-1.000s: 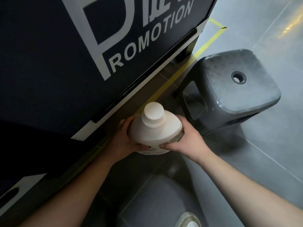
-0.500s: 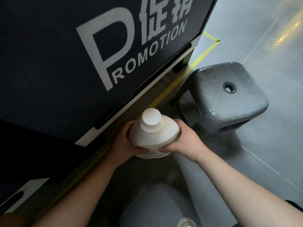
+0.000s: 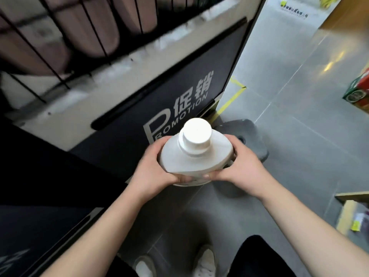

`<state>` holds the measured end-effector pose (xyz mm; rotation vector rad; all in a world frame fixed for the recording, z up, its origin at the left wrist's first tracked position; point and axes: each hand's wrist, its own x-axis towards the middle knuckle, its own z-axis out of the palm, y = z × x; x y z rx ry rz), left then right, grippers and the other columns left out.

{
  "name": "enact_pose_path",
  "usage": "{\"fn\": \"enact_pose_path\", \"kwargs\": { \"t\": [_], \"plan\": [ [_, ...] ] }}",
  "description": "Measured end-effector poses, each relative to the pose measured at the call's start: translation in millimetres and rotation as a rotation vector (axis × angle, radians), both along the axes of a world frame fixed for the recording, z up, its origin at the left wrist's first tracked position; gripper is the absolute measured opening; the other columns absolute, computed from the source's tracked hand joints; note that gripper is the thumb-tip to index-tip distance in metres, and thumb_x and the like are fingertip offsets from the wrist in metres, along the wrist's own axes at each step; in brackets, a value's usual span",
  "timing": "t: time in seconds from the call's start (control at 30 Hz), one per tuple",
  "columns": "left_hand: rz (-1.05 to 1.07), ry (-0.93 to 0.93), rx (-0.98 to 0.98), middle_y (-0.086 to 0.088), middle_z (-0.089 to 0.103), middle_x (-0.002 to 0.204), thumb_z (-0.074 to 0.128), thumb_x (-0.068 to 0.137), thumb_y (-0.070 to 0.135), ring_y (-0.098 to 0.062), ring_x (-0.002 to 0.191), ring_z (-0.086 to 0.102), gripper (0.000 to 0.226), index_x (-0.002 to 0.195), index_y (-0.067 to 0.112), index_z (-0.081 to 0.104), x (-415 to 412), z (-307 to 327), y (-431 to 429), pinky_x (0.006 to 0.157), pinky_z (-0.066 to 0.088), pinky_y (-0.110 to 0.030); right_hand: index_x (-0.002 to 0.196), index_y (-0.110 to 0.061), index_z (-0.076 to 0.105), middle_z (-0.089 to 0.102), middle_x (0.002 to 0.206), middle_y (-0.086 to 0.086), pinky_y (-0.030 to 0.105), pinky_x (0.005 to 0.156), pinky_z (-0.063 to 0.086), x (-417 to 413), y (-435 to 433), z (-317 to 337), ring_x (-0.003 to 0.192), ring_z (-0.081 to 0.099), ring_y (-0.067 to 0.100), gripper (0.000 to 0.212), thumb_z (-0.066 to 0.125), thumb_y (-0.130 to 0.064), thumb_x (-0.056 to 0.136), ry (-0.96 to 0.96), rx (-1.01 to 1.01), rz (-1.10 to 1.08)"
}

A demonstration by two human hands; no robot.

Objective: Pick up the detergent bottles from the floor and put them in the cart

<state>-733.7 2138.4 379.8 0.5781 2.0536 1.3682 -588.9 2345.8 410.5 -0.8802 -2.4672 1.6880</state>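
Though dim beside cart (image 3: 123,100), grey floor (image 3: 303,156) beneath bottle (image 3: 199,162)

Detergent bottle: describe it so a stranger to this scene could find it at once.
Start at the dark panel lettered PROMOTION. In front of its lower edge, the left hand and right hand grip the detergent bottle between them, beside a grey stool. Among these dark neighbours it is white, with a round cap facing the camera.

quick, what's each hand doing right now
Left hand: holding the white plastic detergent bottle.
Right hand: holding the same bottle, opposite side.
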Motion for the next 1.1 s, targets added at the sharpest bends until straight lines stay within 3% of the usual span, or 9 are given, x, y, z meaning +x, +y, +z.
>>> {"fn": "enact_pose_path", "kwargs": {
  "t": [0.23, 0.4, 0.53, 0.7, 0.8, 0.9, 1.03, 1.1],
  "plan": [
    [0.011, 0.074, 0.103, 0.021, 0.059, 0.136, 0.107, 0.049, 0.022, 0.002, 0.125, 0.057, 0.1, 0.113, 0.077, 0.052, 17.8, 215.8, -27.8, 0.101, 0.049, -0.026, 0.113, -0.045, 0.066, 0.074, 0.11, -0.026, 0.007, 0.085, 0.048, 10.6, -18.2, 220.1, 0.105, 0.065, -0.008, 0.08, 0.106, -0.017, 0.05, 0.121, 0.045, 0.049],
    [0.019, 0.099, 0.244, 0.008, 0.066, 0.139, 0.103, 0.043, 0.031, -0.014, 0.131, 0.062, 0.101, 0.129, 0.06, 0.06, 17.1, 362.8, -53.8, 0.111, 0.052, -0.047, 0.111, -0.058, 0.065, 0.074, 0.113, -0.025, 0.024, 0.098, 0.053, 13.1, -45.6, 371.4, 0.114, 0.068, 0.002, 0.083, 0.105, -0.038, 0.041, 0.238, 0.094, 0.046],
    [0.044, 0.149, 0.367, 0.008, 0.07, 0.135, 0.1, 0.046, 0.028, -0.015, 0.129, 0.064, 0.1, 0.135, 0.046, 0.06, 14.2, 456.4, -81.7, 0.104, 0.056, -0.035, 0.114, -0.043, 0.067, 0.076, 0.106, -0.025, 0.011, 0.084, 0.051, 9.5, -77.7, 468.0, 0.103, 0.068, -0.007, 0.083, 0.101, -0.042, 0.038, 0.333, 0.09, 0.022],
    [0.125, 0.206, 0.495, -0.004, 0.066, 0.143, 0.104, 0.048, 0.047, -0.029, 0.137, 0.059, 0.107, 0.144, 0.03, 0.058, 13.3, 519.0, -121.4, 0.114, 0.05, -0.052, 0.114, -0.035, 0.069, 0.077, 0.098, -0.02, 0.017, 0.081, 0.052, 0.5, -119.7, 532.1, 0.095, 0.069, -0.003, 0.086, 0.098, -0.049, 0.035, 0.44, 0.058, 0.034],
    [0.143, 0.222, 0.515, -0.007, 0.066, 0.144, 0.105, 0.05, 0.038, -0.029, 0.137, 0.06, 0.112, 0.149, 0.024, 0.055, 15.9, 537.5, -147.7, 0.112, 0.05, -0.055, 0.108, -0.029, 0.07, 0.078, 0.096, -0.023, 0.013, 0.077, 0.053, -5.3, -142.0, 550.7, 0.089, 0.068, -0.009, 0.076, 0.098, -0.036, 0.037, 0.504, 0.015, 0.071],
    [0.196, 0.252, 0.533, -0.005, 0.069, 0.14, 0.1, 0.051, 0.024, -0.025, 0.132, 0.064, 0.107, 0.149, 0.022, 0.054, 20.5, 548.5, -173.5, 0.107, 0.054, -0.046, 0.109, -0.026, 0.072, 0.079, 0.105, -0.008, 0.026, 0.083, 0.06, -13.2, -160.3, 560.1, 0.094, 0.07, 0.002, 0.075, 0.101, -0.034, 0.04, 0.548, 0.014, 0.139],
    [0.336, 0.286, 0.55, -0.008, 0.069, 0.139, 0.098, 0.054, 0.02, -0.035, 0.133, 0.063, 0.104, 0.148, 0.021, 0.055, 37.6, 558.0, -209.4, 0.108, 0.054, -0.055, 0.105, -0.029, 0.073, 0.078, 0.109, -0.005, 0.019, 0.079, 0.057, -25.4, -185.2, 568.4, 0.095, 0.071, 0.003, 0.069, 0.101, -0.032, 0.042, 0.622, -0.005, 0.265],
    [0.412, 0.303, 0.55, -0.008, 0.07, 0.138, 0.099, 0.053, 0.021, -0.033, 0.131, 0.065, 0.105, 0.148, 0.022, 0.055, 49.5, 560.9, -226.5, 0.107, 0.054, -0.056, 0.105, -0.03, 0.074, 0.077, 0.107, -0.001, 0.024, 0.083, 0.06, -31.0, -196.3, 574.0, 0.099, 0.071, 0.007, 0.067, 0.101, -0.034, 0.044, 0.641, -0.008, 0.344]
  ]
}}
